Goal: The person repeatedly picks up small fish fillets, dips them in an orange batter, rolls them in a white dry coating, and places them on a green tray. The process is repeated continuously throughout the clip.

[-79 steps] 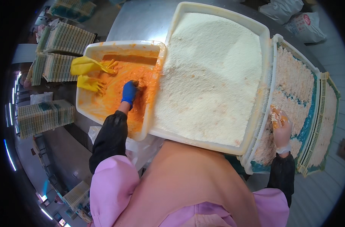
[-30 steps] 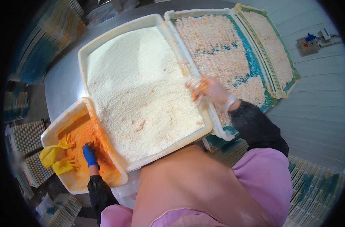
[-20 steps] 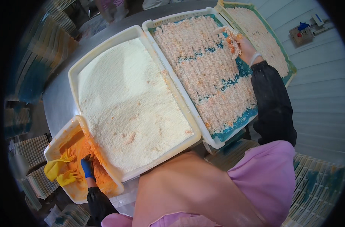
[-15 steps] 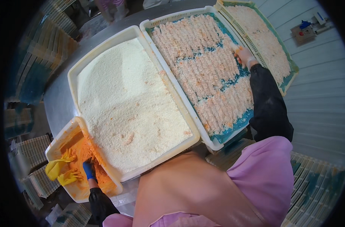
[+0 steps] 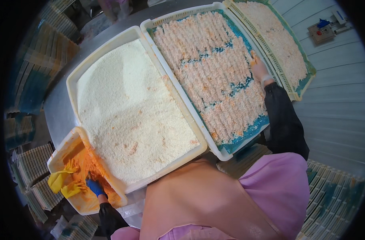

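Note:
My left hand (image 5: 95, 186), in a blue glove, reaches into a white tub (image 5: 79, 208) of orange batter (image 5: 84, 154). Its fingertips are down among batter-coated pieces, so their pose is hidden. Yellow rubber gloves (image 5: 62, 179) lie in the same tub, left of the hand. At the right side of a white tray (image 5: 172, 76), my right hand (image 5: 259, 69), in a clear glove, rests at the end of the middle row. Its fingers look stretched out, with nothing visible in them. Rows of crumb-coated strips (image 5: 218, 72) cover the tray's blue-green liner.
Between tub and tray sits a large white bin (image 5: 73, 92) of pale breadcrumbs (image 5: 126, 108). Another tray (image 5: 266, 50) of crumbed pieces is at the far right, near a white panelled wall (image 5: 330, 76). Stacked trays (image 5: 336, 204) stand at lower right and along the left side.
My right hand has come down onto the middle row's right end, where the blue-green gap is now smaller. My left hand has shifted slightly within the batter. The view has moved a little.

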`<state>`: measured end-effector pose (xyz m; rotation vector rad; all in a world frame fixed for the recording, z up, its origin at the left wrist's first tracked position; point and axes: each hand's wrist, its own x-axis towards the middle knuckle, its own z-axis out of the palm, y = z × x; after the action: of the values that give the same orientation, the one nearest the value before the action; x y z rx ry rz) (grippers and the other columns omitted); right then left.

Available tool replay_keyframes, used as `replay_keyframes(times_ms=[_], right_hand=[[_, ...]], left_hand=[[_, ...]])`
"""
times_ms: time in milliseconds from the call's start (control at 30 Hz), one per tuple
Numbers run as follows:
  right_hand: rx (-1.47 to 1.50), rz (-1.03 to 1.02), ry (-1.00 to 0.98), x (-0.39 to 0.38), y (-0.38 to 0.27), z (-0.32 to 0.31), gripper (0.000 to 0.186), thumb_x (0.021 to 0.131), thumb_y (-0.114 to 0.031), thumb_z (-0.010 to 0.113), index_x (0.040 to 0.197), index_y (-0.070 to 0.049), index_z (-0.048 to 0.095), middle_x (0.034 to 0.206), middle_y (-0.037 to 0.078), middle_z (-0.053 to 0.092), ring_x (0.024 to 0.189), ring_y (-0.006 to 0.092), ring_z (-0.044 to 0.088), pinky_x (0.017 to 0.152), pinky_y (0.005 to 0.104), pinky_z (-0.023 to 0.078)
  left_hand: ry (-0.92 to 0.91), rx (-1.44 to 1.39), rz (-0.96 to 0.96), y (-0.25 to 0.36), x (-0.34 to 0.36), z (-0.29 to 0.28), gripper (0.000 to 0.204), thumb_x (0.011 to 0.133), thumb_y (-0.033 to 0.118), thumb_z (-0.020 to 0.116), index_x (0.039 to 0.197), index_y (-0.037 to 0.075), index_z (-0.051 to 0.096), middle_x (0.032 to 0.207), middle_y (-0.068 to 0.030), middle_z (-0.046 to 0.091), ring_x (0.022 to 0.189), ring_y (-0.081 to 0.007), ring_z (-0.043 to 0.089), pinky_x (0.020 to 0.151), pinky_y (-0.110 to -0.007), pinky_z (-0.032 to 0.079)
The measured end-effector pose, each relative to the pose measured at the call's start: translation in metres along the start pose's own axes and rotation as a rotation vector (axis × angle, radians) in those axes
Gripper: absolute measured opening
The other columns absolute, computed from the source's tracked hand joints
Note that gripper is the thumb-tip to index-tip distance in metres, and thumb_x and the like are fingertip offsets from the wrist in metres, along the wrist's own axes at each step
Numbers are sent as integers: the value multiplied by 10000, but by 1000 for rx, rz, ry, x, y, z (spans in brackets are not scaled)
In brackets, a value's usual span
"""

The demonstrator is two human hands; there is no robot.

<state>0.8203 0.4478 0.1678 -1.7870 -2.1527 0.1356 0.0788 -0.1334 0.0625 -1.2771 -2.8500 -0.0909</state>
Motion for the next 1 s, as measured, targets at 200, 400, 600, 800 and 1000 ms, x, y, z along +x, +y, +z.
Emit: replay_keyframes(times_ms=[200,400,600,800,1000], right_hand=[[429,391,77,60,1,22,305,871,-116,467,1151,-2,502,1081,126,567,997,237,533,840,318,406],[759,71,38,81,-43,42,256,889,-100,454,1091,22,554,1098,86,592,989,184,546,847,271,392],[937,-464,-574,-63,-306,2,324,800,-43,543,1123,-30,561,1158,117,562,1074,201,516,916,301,397],[440,-761,-761,-208,-420,90,309,764,-168,596,1050,-50,593,1094,132,566,1008,281,523,837,303,433],[542,-269,-1026,-205,-393,100,245,796,-163,576,974,2,605,903,136,628,768,238,594,702,278,464]], left_hand=[[-51,-1223,-667,-9,10,14,162,770,-22,508,906,16,588,913,-110,569,828,-208,558,679,-293,462],[-164,-628,-183,-30,11,6,201,762,-13,545,953,-44,600,924,-107,624,814,-189,587,679,-303,474],[-3,-1012,-235,19,35,-88,296,856,159,570,1068,-48,584,918,-76,619,768,-165,579,716,-283,483],[-196,-1153,-159,185,75,-173,290,878,190,546,1103,13,589,689,41,504,545,-41,418,478,-180,362],[-434,-414,599,275,54,-100,164,828,129,525,955,66,607,795,-130,585,714,-213,590,602,-328,479]])
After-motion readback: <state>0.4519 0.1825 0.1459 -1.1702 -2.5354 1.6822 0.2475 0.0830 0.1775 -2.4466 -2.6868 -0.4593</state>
